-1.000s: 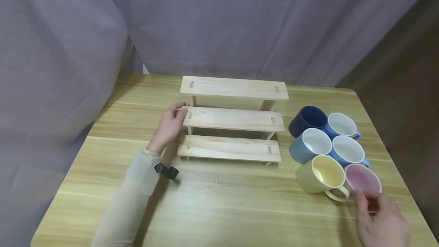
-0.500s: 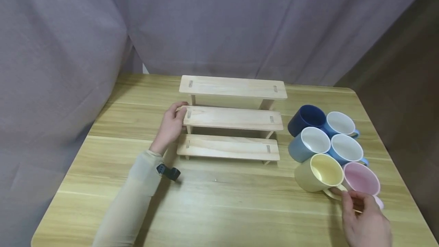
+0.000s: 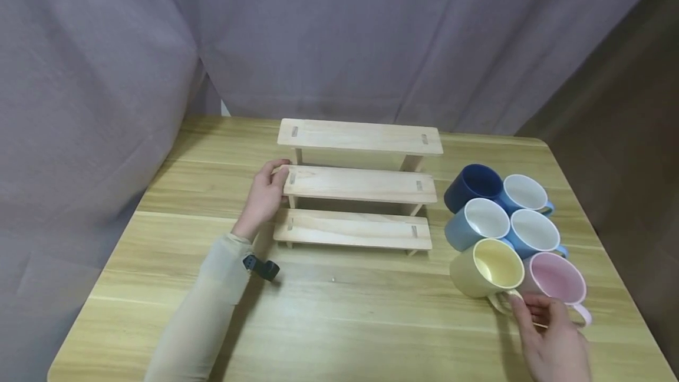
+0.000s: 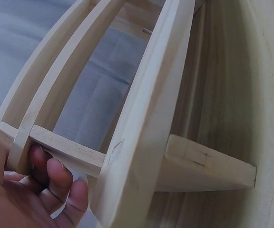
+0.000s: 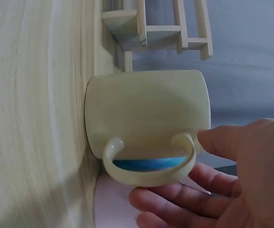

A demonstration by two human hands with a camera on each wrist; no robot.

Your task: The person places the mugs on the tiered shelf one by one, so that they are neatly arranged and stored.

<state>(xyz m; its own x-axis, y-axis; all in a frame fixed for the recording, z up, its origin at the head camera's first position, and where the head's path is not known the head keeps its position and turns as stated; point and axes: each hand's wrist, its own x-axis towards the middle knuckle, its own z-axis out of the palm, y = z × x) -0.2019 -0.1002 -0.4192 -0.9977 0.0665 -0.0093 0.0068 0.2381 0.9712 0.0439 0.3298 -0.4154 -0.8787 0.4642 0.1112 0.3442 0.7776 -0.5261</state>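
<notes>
My left hand (image 3: 263, 192) grips the left end of the middle board of a three-tier wooden shelf (image 3: 361, 184). In the left wrist view its fingers (image 4: 60, 178) curl around that board's end. Over at the right, my right hand (image 3: 554, 338) holds the yellow mug (image 3: 464, 275) by its handle. The right wrist view has the thumb against the mug near the top of the handle (image 5: 149, 178), with the other fingers around and behind the handle. A pink mug (image 3: 559, 279) stands right beside the yellow one, its handle close to my right hand.
Behind the yellow mug stand a dark blue mug (image 3: 461, 190) and several light blue mugs (image 3: 467, 231), packed together. The wooden table (image 3: 339, 323) ends on the right just past them. Grey curtains (image 3: 329, 34) hang behind and at both sides.
My right hand has moved left from the pink mug to the yellow mug's handle. The yellow mug has turned and shifted slightly left. My left hand stays on the shelf.
</notes>
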